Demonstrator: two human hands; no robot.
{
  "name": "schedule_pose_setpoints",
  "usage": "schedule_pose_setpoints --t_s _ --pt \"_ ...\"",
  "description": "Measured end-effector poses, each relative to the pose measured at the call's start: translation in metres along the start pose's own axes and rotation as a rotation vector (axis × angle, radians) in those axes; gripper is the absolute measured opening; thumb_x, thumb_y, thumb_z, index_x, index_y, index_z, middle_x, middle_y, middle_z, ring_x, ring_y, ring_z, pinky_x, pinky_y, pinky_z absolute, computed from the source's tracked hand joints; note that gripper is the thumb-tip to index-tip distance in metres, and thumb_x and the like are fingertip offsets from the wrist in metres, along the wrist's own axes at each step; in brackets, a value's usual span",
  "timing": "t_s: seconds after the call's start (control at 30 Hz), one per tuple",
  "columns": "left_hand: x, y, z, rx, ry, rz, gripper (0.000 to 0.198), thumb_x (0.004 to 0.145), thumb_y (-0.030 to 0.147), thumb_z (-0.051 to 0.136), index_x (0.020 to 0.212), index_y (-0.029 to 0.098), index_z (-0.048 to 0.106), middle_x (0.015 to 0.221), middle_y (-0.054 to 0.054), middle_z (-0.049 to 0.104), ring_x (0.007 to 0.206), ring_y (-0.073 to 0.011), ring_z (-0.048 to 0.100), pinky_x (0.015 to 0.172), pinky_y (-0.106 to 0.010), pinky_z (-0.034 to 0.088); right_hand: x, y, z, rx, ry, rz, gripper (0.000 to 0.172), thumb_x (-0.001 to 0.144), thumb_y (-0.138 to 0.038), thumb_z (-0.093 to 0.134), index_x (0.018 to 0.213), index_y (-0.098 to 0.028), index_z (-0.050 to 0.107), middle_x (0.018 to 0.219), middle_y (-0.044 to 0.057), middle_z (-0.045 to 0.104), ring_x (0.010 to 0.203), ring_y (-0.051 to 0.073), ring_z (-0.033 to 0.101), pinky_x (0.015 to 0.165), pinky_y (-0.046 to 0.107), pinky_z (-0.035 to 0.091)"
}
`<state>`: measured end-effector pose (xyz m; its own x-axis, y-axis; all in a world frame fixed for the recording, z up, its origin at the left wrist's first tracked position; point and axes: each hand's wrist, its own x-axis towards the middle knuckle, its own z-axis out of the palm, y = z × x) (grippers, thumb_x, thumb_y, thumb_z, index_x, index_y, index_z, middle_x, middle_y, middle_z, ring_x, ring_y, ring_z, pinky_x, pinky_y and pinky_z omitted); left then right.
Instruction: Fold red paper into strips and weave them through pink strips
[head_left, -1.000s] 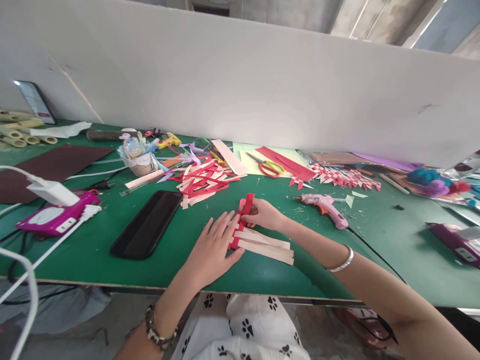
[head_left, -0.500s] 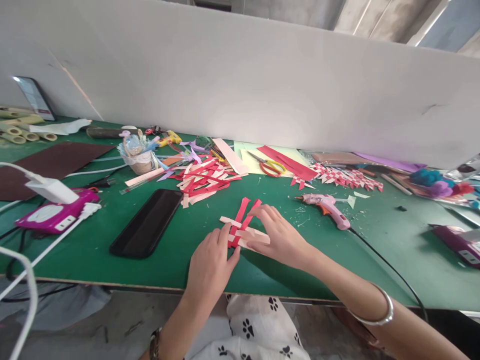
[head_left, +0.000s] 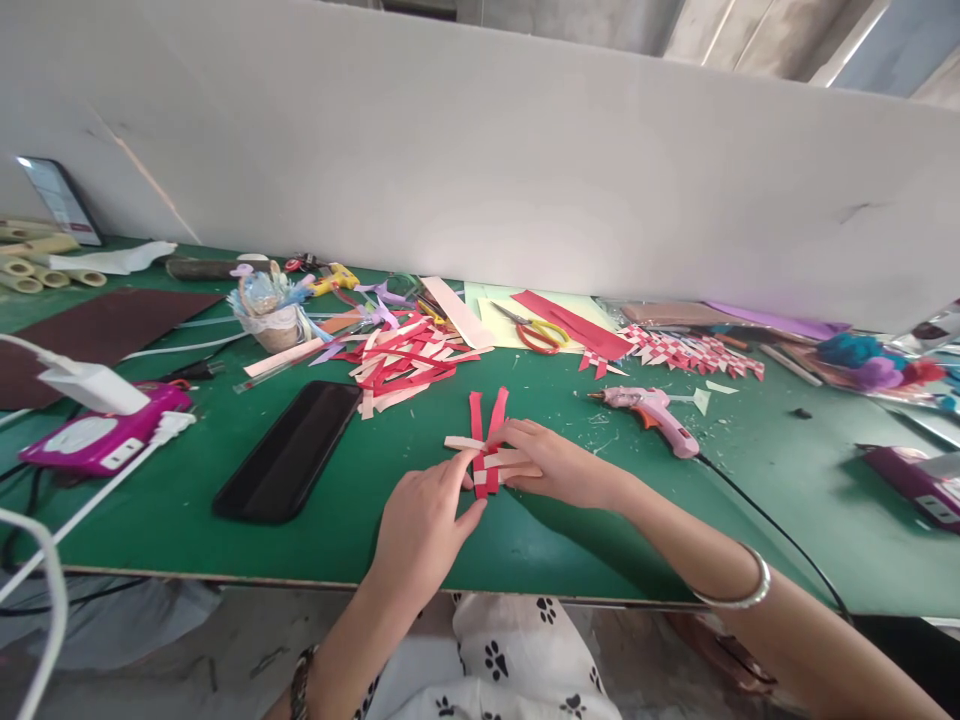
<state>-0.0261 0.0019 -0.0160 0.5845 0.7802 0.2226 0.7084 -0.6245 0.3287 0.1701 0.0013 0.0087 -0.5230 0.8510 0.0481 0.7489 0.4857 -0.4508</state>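
Red and pale pink paper strips [head_left: 481, 463] cross over and under each other in a small weave near the table's front edge. Two red ends point away from me, and a pale end sticks out to the left. My left hand [head_left: 427, 505] holds the weave's left side between thumb and fingers. From the right, my right hand [head_left: 559, 465] closes its fingers on the pale strips, hiding their right ends. A heap of loose red and pink strips [head_left: 412, 355] lies behind the weave.
A black phone [head_left: 289, 450] lies left of my left hand. A pink glue gun [head_left: 652, 412] with a black cord lies to the right. Behind are scissors [head_left: 536, 330] on paper sheets and woven checkered pieces [head_left: 690, 350]. Power strips [head_left: 105, 430] sit at the left.
The weave has turned so its red strips point more straight away from me. My right hand has lowered its fingers onto the pale strips.
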Motion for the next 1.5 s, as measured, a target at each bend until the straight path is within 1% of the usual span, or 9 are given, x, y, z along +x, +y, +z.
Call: schedule_pose_setpoints --t_s 0.2,0.27,0.37,0.6,0.73,0.93,1.13,1.37,1.5 --pt "0.007 -0.005 -0.001 0.1 0.081 0.126 0.037 0.08 0.025 0.058 0.116 0.021 0.047 0.107 -0.008 0.055 0.092 -0.0248 0.056 0.07 -0.036 0.049 -0.003 0.001 0.0 -0.016 0.101 0.076 0.024 0.08 -0.026 0.058 0.103 -0.019 0.053 0.103 0.008 0.059 0.094 0.02 0.055 0.076 0.033 0.045" --pt "0.011 -0.005 -0.001 0.103 0.051 0.236 0.03 0.084 0.022 0.052 0.115 0.022 0.05 0.111 -0.008 0.053 0.096 -0.0248 0.055 0.074 -0.038 0.049 -0.007 0.004 0.002 -0.047 0.147 0.186 0.014 0.086 -0.027 0.049 0.096 -0.019 0.057 0.094 0.006 0.061 0.085 0.018 0.057 0.07 0.03 0.044" --pt "0.015 -0.004 0.0 0.07 -0.02 0.325 0.025 0.088 0.016 0.045 0.111 0.022 0.054 0.11 -0.007 0.055 0.096 -0.0225 0.057 0.075 -0.037 0.05 -0.012 0.009 0.005 -0.12 0.156 0.299 0.016 0.088 -0.025 0.045 0.087 -0.019 0.06 0.086 0.004 0.062 0.076 0.016 0.057 0.064 0.028 0.041" --pt "0.012 -0.006 0.002 -0.015 -0.092 0.226 0.028 0.085 0.016 0.052 0.112 0.02 0.052 0.106 -0.007 0.055 0.086 -0.0198 0.062 0.068 -0.032 0.054 -0.013 0.008 0.009 -0.203 0.247 0.275 0.014 0.087 -0.027 0.047 0.09 -0.02 0.059 0.089 0.004 0.062 0.081 0.018 0.057 0.075 0.034 0.031" --pt "0.009 -0.01 0.003 -0.109 -0.077 0.237 0.018 0.088 0.016 0.045 0.101 0.021 0.056 0.098 -0.005 0.057 0.087 -0.0176 0.061 0.072 -0.029 0.053 -0.017 0.001 0.012 -0.336 0.283 0.162 0.012 0.088 -0.025 0.047 0.093 -0.021 0.058 0.093 0.005 0.061 0.085 0.02 0.055 0.081 0.037 0.026" --pt "0.01 -0.015 0.006 -0.127 -0.076 0.245 0.016 0.089 0.017 0.043 0.097 0.019 0.057 0.095 -0.005 0.057 0.083 -0.017 0.06 0.069 -0.028 0.052 -0.025 -0.004 0.022 -0.195 0.152 0.121 0.016 0.081 -0.029 0.06 0.096 -0.022 0.059 0.093 0.004 0.061 0.083 0.018 0.055 0.078 0.035 0.032" --pt "0.01 -0.015 0.007 -0.138 -0.063 0.264 0.019 0.091 0.017 0.039 0.094 0.019 0.057 0.09 -0.004 0.058 0.084 -0.0165 0.06 0.069 -0.027 0.051 -0.02 -0.002 0.027 0.02 0.174 0.147 0.011 0.081 -0.021 0.059 0.091 -0.021 0.062 0.092 0.005 0.059 0.086 0.018 0.053 0.072 0.03 0.042" --pt "0.009 -0.015 0.007 -0.149 -0.067 0.265 0.02 0.091 0.014 0.038 0.094 0.019 0.058 0.089 -0.003 0.058 0.084 -0.0162 0.059 0.07 -0.027 0.051 -0.019 -0.003 0.028 0.028 0.176 0.119 0.01 0.084 -0.015 0.053 0.083 -0.021 0.062 0.089 0.003 0.058 0.085 0.017 0.052 0.073 0.03 0.043" --pt "0.008 -0.017 0.007 -0.17 -0.06 0.259 0.018 0.091 0.015 0.04 0.097 0.018 0.057 0.092 -0.004 0.058 0.085 -0.016 0.058 0.071 -0.028 0.05 -0.019 -0.004 0.029 0.015 0.187 0.111 0.011 0.079 -0.025 0.06 0.089 -0.02 0.058 0.091 0.004 0.058 0.085 0.018 0.052 0.073 0.031 0.043"
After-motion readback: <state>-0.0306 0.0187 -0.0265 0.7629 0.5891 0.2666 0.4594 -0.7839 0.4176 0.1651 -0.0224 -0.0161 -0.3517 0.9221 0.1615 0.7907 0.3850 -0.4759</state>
